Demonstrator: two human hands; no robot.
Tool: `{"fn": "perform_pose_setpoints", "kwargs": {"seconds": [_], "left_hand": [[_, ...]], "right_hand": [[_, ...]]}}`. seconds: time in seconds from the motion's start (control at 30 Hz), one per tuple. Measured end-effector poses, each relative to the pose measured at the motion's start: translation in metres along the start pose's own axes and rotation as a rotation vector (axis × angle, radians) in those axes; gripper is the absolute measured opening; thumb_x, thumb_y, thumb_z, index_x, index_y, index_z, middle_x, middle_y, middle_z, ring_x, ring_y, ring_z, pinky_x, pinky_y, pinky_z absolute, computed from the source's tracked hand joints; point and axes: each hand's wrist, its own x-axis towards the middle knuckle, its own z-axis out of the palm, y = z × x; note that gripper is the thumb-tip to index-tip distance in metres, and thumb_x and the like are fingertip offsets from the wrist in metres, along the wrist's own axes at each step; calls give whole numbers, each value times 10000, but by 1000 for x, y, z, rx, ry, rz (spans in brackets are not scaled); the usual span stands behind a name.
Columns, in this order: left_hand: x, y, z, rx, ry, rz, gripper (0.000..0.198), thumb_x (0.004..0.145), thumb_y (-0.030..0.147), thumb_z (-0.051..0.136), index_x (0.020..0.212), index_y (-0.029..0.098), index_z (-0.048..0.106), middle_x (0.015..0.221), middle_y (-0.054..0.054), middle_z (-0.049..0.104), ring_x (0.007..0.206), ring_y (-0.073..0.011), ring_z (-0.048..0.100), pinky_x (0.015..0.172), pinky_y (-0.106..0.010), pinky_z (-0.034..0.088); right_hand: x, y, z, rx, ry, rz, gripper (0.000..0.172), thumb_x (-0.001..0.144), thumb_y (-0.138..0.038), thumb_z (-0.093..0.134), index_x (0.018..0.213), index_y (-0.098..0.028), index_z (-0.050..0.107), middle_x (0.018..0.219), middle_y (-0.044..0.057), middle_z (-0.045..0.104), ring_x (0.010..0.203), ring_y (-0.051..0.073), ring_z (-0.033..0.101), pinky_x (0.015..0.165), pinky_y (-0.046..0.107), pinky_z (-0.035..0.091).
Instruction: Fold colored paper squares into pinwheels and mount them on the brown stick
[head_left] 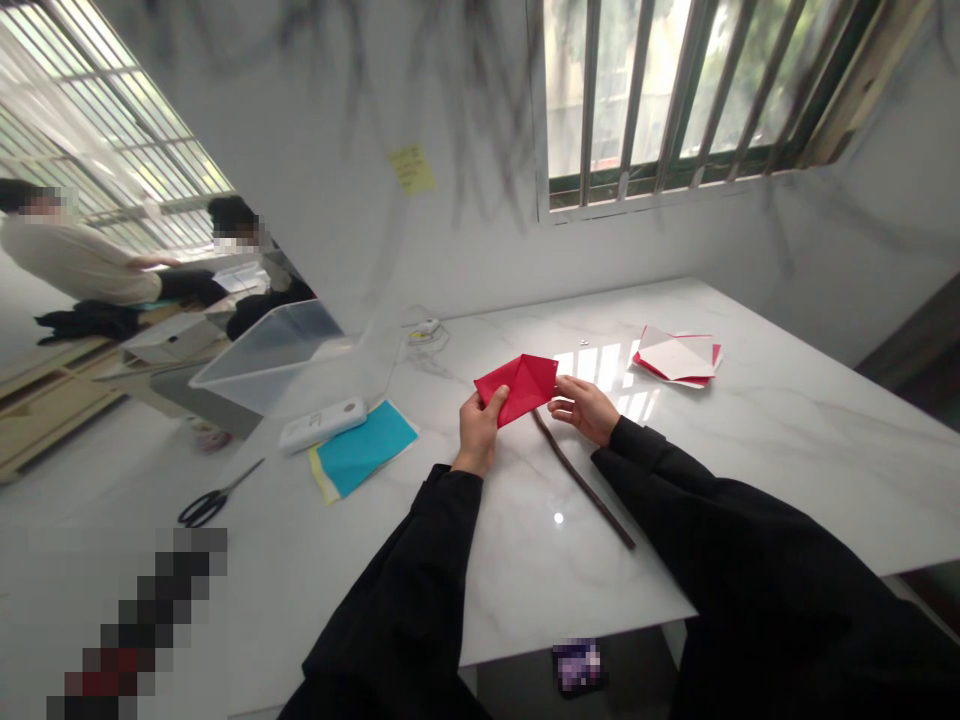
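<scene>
A folded piece of red paper with creases across its face is held up over the white marble-patterned table. My left hand grips its left end, thumb on top and the other fingers beneath. Close to the paper's right corner is my right hand, its fingers loosely bent and apart; whether a fingertip touches the edge I cannot tell. Below the paper, a thin dark brown stick lies slanting on the table, its far end partly hidden by the paper.
Red and white folded papers lie at the right. To the left are blue paper, a white oblong device, black scissors and a clear plastic bin. A phone-like item sits below the table edge. Two people sit at far left.
</scene>
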Motion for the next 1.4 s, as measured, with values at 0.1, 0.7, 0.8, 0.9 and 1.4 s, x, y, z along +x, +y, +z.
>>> {"fn": "perform_pose_setpoints", "kwargs": {"seconds": [0.1,0.7,0.8,0.9,1.4], "left_hand": [[0,1,0,-6,21,-16,503,660,475,885,991,134,720,850,-58,758,848,-208,713,839,-331,561],[-2,-5,1,67,6,43,504,674,492,875,981,122,724,862,-62,753,769,-191,682,755,-304,535],[-5,-3,3,95,-36,45,505,673,487,878,986,118,734,899,-80,765,791,-205,692,768,-314,543],[-9,0,5,152,-95,47,485,682,479,875,978,117,747,928,-93,773,797,-210,697,763,-316,553],[-10,1,4,69,-313,-61,533,756,510,846,1110,120,764,1005,-107,791,852,-235,733,827,-359,573]], "right_hand": [[-2,3,3,-96,-26,-31,445,635,-477,935,849,-212,649,793,-1,659,708,137,636,658,272,532],[-5,10,10,-86,-13,-63,451,684,-581,870,812,-203,660,802,2,650,752,136,603,690,269,507],[-4,13,9,-114,10,-40,463,625,-499,935,863,-217,656,773,-22,657,699,118,591,651,250,495],[-1,17,7,-159,-29,-53,431,671,-531,901,851,-200,692,765,-8,681,671,118,593,623,251,490],[6,24,2,-209,6,-159,498,673,-548,888,970,-165,773,911,68,794,860,239,741,859,389,578]]}}
